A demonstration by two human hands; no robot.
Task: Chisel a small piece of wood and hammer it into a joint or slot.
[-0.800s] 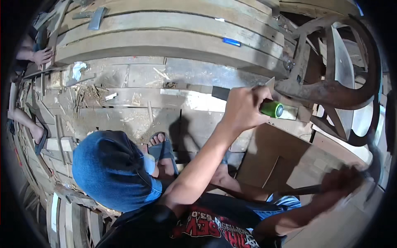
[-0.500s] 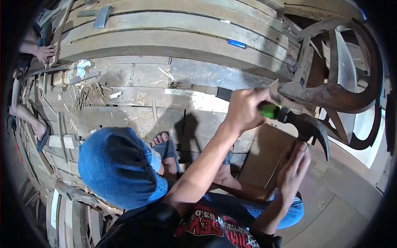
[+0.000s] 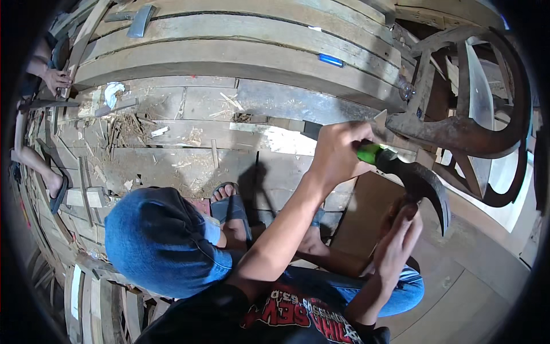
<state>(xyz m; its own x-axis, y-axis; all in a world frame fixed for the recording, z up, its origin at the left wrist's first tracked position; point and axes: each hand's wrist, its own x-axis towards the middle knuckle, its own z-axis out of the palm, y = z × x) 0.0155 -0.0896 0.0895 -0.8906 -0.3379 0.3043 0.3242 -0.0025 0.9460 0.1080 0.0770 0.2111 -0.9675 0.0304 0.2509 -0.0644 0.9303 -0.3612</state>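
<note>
My left hand [image 3: 338, 150] is closed on a green-handled chisel [image 3: 369, 151]; its pale blade pokes up past my knuckles, close to a dark wooden chair frame [image 3: 470, 132]. My right hand [image 3: 400, 232] is closed on a claw hammer [image 3: 421, 183], with the hammer's face at the end of the chisel's green handle and the curved claw pointing down to the right. Whether face and handle touch, I cannot tell. My legs in blue jeans are bent beneath my arms.
A long plank platform [image 3: 240, 54] runs across the top, holding a hatchet [image 3: 139, 22] and a small blue object [image 3: 330, 60]. Wood scraps and shavings [image 3: 123, 129] litter the floor. Another person's hand [image 3: 57, 80] and leg [image 3: 43, 166] are at far left. A brown board [image 3: 358, 200] lies right.
My right hand has swung from the lower right up and leftward, bringing the hammer head to the chisel's handle, then dipped slightly. My left hand stays nearly in place.
</note>
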